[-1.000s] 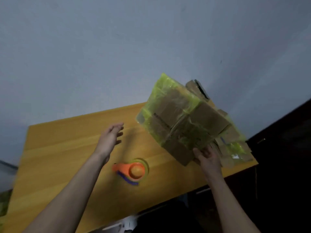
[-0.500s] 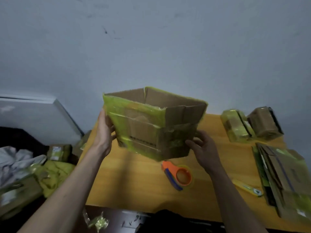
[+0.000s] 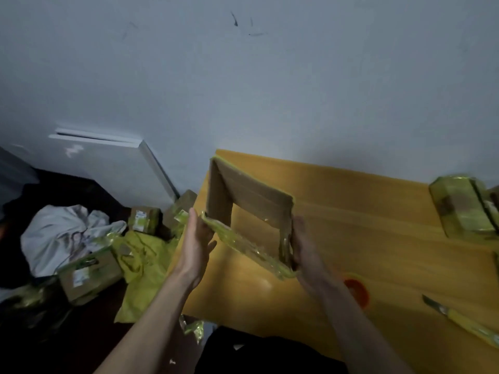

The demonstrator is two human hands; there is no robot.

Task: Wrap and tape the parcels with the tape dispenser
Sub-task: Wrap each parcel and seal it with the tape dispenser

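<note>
1. The cardboard box (image 3: 251, 209) is open right through, so you see the bench (image 3: 364, 211) through it. It's a brown sleeve with yellow-green tape crinkled along the near edge, held just above the bench's left end.
2. Left hand (image 3: 195, 238) lies flat against the left side with its fingers straight. Right hand (image 3: 302, 244) braces the right side; can't tell how its fingers sit behind the wall.
3. I'd square it up first, fold the flaps shut and set it down before taping.
4. The orange tape dispenser (image 3: 356, 291) sits just beside the right forearm, an easy reach. A taped parcel (image 3: 461, 209) is at the far right.
</note>
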